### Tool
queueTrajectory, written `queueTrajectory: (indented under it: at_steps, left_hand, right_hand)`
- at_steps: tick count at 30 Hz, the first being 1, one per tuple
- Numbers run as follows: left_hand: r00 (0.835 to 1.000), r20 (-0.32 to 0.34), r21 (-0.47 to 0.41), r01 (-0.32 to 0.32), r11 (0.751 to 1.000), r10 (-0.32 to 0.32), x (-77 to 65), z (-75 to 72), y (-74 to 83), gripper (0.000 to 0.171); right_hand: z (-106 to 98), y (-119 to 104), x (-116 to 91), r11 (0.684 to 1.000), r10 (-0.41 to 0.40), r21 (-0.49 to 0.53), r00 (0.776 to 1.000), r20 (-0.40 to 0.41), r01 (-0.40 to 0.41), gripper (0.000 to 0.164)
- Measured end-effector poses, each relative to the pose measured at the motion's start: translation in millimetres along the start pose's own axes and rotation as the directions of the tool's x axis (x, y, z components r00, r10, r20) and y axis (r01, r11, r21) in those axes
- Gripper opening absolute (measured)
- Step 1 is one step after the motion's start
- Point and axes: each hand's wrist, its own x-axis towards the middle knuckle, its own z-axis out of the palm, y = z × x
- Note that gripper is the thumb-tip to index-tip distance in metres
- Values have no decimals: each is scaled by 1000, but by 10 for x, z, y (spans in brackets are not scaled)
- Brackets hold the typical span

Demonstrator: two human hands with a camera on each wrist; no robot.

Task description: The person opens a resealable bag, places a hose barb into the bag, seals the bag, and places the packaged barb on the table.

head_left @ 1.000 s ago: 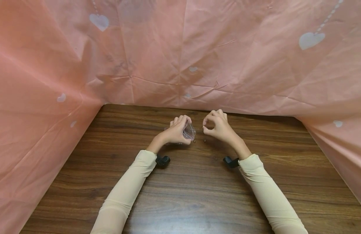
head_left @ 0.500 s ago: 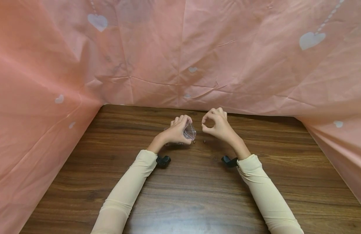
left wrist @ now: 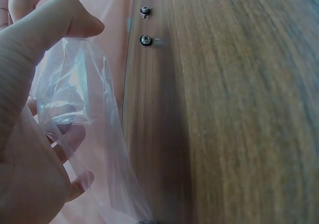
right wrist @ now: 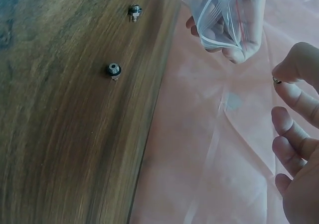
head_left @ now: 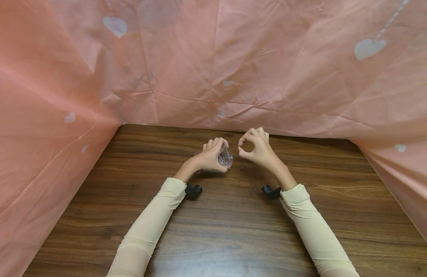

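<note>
Two cream fabric sleeves (head_left: 137, 234) lie nearest, with black wrist cameras (head_left: 193, 191) over the brown wood-grain table (head_left: 216, 231). Beyond, two small silver metal fittings with black rings (right wrist: 113, 70) sit loose on the tabletop, one just beside the left thumb, the other between the hands; palms lifted clear should avoid knocking them. The left hand (head_left: 210, 157) curls round a clear, soft plastic bag (right wrist: 219, 21), thumb and fingers spreading its mouth toward the other hand; a taut opening seems best, since thin film can fold shut. The right hand (head_left: 259, 151), apart from the left, pinches a tiny dark-and-metallic piece (right wrist: 277, 80) at thumb and forefinger tips, near the bag's mouth. A light, steady pinch should suit it; squeezing hard could shoot it away. Farthest hangs pink cloth (head_left: 185, 57) printed with white hearts (head_left: 115, 27).
</note>
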Motion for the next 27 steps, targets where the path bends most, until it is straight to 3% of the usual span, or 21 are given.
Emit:
queueTrajectory:
  at_steps: [27]
  left_hand:
    - [999, -21, 39, -30, 999, 30, 3, 16, -6, 75]
  right_hand:
    - [164, -195, -18, 997, -66, 34, 997, 48, 64, 9]
